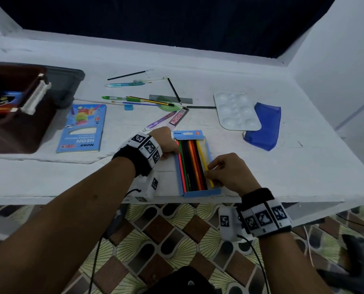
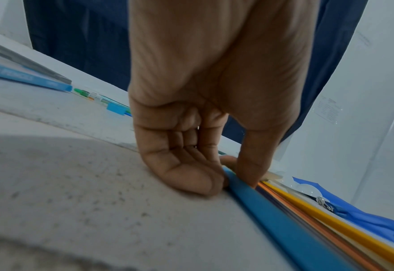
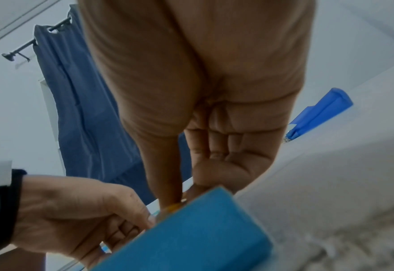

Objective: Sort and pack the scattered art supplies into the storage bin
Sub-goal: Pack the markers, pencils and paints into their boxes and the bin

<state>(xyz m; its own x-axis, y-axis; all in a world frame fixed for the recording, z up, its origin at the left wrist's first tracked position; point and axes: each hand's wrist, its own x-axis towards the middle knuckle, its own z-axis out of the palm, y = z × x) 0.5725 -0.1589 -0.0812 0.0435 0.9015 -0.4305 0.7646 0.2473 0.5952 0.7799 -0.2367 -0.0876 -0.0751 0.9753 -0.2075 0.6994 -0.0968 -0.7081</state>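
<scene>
An open blue pencil box (image 1: 198, 193) lies near the table's front edge, with colored pencils side by side in it. My left hand (image 1: 166, 146) holds the box's left wall (image 2: 272, 220), thumb on top and curled fingers outside it. My right hand (image 1: 214, 170) pinches a yellow pencil (image 1: 202, 153) at the right side of the box, thumb and forefinger meeting on it (image 3: 173, 206). The yellow pencil (image 2: 330, 225) lies beside an orange one. The dark red storage bin (image 1: 17, 132) stands at the far left with some supplies inside.
A blue neon pencil box (image 1: 82, 128) lies beside the bin. Loose pens, brushes, a grey ruler (image 1: 170, 99) and a green protractor lie behind my hands. A white palette (image 1: 236, 111) and a blue pouch (image 1: 265, 126) sit to the right. A grey lid lies behind the bin.
</scene>
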